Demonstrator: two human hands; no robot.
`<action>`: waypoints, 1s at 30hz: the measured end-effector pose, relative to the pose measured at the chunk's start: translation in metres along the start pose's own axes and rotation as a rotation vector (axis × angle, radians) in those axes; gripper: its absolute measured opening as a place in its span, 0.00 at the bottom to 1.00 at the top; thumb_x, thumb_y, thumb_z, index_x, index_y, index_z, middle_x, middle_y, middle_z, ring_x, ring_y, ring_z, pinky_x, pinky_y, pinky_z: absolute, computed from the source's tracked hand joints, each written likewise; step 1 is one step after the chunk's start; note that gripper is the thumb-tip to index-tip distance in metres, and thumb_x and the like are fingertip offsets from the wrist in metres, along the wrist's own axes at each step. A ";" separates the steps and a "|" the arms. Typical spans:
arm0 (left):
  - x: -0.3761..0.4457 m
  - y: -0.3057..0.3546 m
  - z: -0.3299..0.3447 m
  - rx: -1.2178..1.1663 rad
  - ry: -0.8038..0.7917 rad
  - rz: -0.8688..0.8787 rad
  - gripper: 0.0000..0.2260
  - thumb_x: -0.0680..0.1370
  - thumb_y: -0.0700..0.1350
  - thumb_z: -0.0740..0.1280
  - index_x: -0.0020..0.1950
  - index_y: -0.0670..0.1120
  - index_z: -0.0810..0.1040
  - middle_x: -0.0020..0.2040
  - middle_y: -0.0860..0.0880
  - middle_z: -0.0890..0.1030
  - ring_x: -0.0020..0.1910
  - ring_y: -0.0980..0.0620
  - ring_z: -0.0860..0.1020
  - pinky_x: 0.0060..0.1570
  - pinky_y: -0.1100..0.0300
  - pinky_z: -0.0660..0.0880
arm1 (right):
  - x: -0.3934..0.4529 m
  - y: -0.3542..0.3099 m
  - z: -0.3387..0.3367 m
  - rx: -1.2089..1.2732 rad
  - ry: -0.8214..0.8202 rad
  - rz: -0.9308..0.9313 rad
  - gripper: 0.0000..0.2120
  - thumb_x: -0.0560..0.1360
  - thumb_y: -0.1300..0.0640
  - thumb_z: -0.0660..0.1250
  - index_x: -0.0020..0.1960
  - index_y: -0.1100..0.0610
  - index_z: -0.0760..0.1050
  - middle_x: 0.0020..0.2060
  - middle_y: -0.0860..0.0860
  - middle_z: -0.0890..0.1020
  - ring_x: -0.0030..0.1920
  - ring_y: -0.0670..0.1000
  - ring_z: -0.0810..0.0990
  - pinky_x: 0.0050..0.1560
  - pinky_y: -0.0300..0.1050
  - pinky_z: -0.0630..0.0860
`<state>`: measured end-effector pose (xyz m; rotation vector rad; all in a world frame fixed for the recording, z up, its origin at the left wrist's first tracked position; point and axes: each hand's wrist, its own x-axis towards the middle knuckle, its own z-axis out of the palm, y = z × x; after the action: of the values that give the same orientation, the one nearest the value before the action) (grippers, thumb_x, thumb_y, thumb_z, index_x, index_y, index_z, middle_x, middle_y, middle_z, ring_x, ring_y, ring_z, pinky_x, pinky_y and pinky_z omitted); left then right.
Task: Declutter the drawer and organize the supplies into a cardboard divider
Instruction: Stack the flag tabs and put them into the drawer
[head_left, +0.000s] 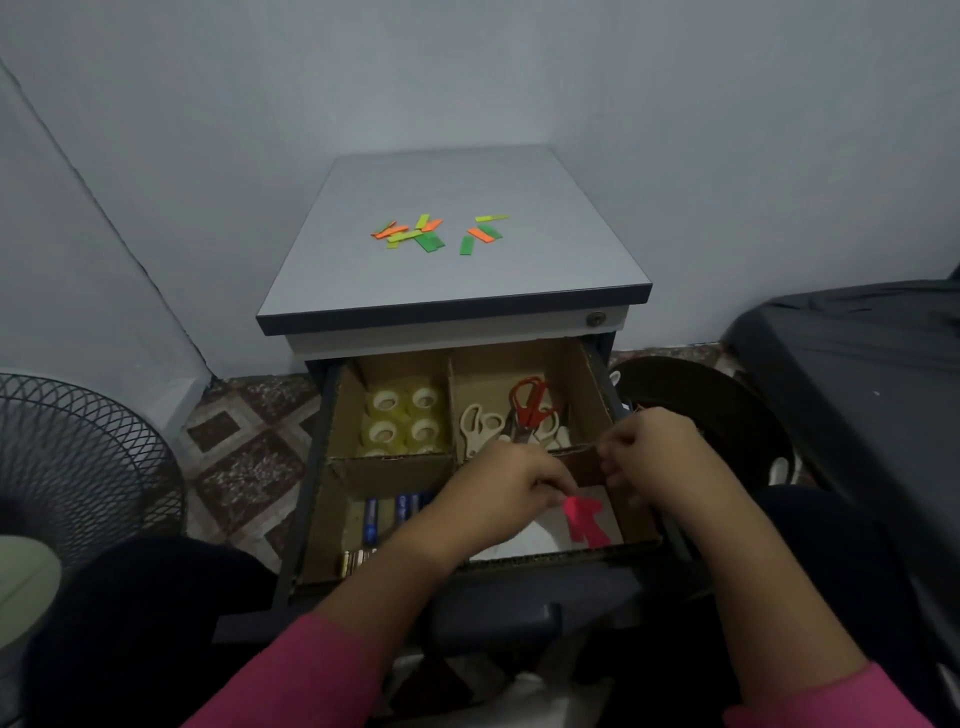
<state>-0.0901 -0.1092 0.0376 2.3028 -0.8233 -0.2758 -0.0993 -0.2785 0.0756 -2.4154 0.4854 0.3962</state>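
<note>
- Head view: left hand (511, 480) pinches pink tabs (584, 519) at its fingertips, over the cardboard divider's (395, 462) 5 o'clock compartment.
- Right hand (649, 447), fingers curled, holds something thin; I cannot tell what.
- Tape rolls (405, 415) sit at 11 o'clock, scissors (519, 413) at 1 o'clock.

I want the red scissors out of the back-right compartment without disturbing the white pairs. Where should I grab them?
Take the red scissors by their handle loops, coming straight down from above. They lie on top of the white scissors with the loops toward the cabinet and nothing over them; the blades point forward, apparently tucked among the white pairs, so I would lift loops first.
</note>
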 end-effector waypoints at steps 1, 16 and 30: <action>0.005 0.004 0.003 0.073 -0.054 -0.005 0.08 0.77 0.41 0.67 0.53 0.48 0.83 0.49 0.52 0.81 0.49 0.54 0.78 0.50 0.59 0.75 | -0.001 -0.001 -0.003 0.036 -0.037 0.013 0.10 0.80 0.60 0.60 0.53 0.60 0.79 0.47 0.57 0.83 0.48 0.55 0.83 0.52 0.54 0.80; 0.025 0.006 0.018 0.251 -0.196 -0.058 0.16 0.77 0.36 0.60 0.60 0.49 0.81 0.52 0.46 0.81 0.47 0.46 0.79 0.47 0.50 0.77 | 0.011 0.002 -0.005 -0.130 -0.135 0.113 0.08 0.78 0.58 0.62 0.53 0.57 0.79 0.49 0.57 0.82 0.48 0.56 0.83 0.52 0.53 0.80; -0.027 -0.020 -0.025 -0.575 0.245 -0.240 0.12 0.78 0.33 0.63 0.50 0.48 0.81 0.44 0.47 0.83 0.38 0.60 0.80 0.37 0.70 0.74 | -0.012 -0.004 0.053 -0.481 0.058 -0.085 0.09 0.78 0.62 0.59 0.52 0.60 0.77 0.51 0.54 0.81 0.53 0.54 0.80 0.42 0.42 0.69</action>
<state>-0.0917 -0.0679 0.0431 1.8364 -0.2886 -0.2838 -0.1170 -0.2388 0.0425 -2.9066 0.3382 0.4470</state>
